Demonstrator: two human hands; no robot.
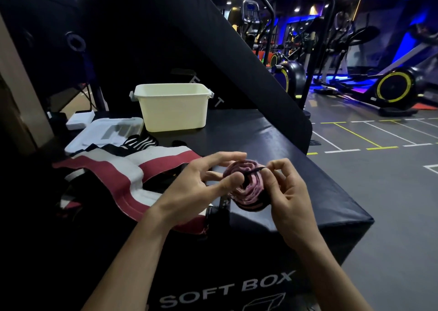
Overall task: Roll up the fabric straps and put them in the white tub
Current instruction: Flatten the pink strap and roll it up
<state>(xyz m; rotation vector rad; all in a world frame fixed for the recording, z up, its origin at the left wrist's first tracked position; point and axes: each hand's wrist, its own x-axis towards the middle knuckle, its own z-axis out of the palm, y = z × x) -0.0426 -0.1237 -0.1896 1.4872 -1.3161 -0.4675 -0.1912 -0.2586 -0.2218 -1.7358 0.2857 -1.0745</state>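
— On top of the black soft box [272,144], what have you got?

— I see both hands working a rolled strap [246,187], a pink and dark coil held just above the near part of the box top. My left hand [201,182] has its thumb pressed against the coil's left face, the fingers arched over the top of it. My right hand [289,192] cups the coil from the right, and its thumb and forefinger pinch a thin dark elastic loop [254,170] that crosses the centre of the roll.

— So neither hand is spread flat?

— No. Both are curled round the roll, one on each side.

— And the white tub [173,107]?

— It stands upright at the far end of the box top, well apart from the hands. From this angle I cannot tell what lies inside it.

— Other straps?

— A loose red and white strap [123,175] lies unrolled to the left of my left hand, draped across the box's left side. Beyond it a black and white striped strap [139,142] lies near a white plastic tray [104,132], just left of the tub.

— Anything around the box?

— Exercise bikes [393,90] with yellow-rimmed wheels stand on the grey gym floor [379,180] to the right, under blue light.
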